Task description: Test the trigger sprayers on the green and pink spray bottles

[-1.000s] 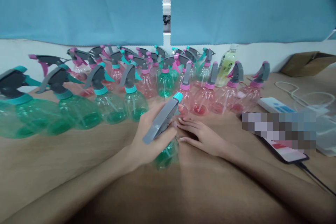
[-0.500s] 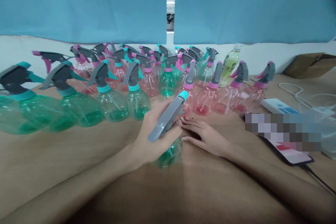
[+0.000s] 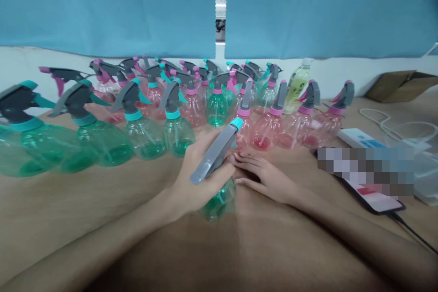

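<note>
My left hand (image 3: pixel 186 180) is wrapped around the neck of a green spray bottle (image 3: pixel 219 205) with a grey head and a turquoise nozzle that points away and to the right. Part of the bottle is hidden behind the fingers. Close by on the right, my right hand (image 3: pixel 270 178) rests low over the table with its fingers stretched out towards the bottle and holds nothing. Whether its fingertips touch the left hand or the bottle I cannot tell. Just beyond stand a green spray bottle (image 3: pixel 179 137) with a turquoise collar and a pink one (image 3: pixel 266 132) with a pink collar.
Several more green (image 3: pixel 104 143) and pink spray bottles (image 3: pixel 297 130) stand in rows across the table (image 3: pixel 147 237). A drink bottle (image 3: pixel 297 84) is behind them. To the right lie a phone (image 3: pixel 379 198) on a cable, a white box (image 3: pixel 359 138) and a cardboard box (image 3: pixel 397 86).
The view has shifted very slightly. Both hands and the held spray bottle keep the same pose.
</note>
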`<state>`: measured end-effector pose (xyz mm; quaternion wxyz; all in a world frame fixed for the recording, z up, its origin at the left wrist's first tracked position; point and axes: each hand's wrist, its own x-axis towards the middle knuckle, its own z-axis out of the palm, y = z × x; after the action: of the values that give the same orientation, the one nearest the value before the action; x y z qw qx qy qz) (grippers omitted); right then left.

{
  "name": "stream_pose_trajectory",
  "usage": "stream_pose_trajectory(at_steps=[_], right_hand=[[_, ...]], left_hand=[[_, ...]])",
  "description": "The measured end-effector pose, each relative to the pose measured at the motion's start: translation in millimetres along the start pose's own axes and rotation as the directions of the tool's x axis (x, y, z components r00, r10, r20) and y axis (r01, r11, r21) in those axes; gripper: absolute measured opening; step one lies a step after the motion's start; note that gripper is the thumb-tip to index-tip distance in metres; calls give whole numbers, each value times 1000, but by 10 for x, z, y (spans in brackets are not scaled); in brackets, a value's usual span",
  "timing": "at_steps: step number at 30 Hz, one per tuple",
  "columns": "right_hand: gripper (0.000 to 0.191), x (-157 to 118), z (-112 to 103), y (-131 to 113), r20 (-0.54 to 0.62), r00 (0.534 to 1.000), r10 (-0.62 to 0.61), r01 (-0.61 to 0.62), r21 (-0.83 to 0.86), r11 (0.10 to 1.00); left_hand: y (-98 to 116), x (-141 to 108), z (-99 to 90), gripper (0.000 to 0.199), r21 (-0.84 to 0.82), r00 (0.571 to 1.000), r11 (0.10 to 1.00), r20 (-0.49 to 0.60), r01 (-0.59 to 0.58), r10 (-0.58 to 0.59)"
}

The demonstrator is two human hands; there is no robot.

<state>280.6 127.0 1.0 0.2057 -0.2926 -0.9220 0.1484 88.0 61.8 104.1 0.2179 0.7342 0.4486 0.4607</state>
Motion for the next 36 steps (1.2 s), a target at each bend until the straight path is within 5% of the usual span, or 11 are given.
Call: stream_pose_trajectory(at_steps=[26,36], right_hand=[[52,5,13,17,-25,999,-23,24,6,1000],[50,2,7,9,-25,999,-21,21,-2,1000]], left_hand=[[19,4,-61,10,22,996,998,65,-65,64],[-16,-18,27,16,9,998,998,1,65,-65]])
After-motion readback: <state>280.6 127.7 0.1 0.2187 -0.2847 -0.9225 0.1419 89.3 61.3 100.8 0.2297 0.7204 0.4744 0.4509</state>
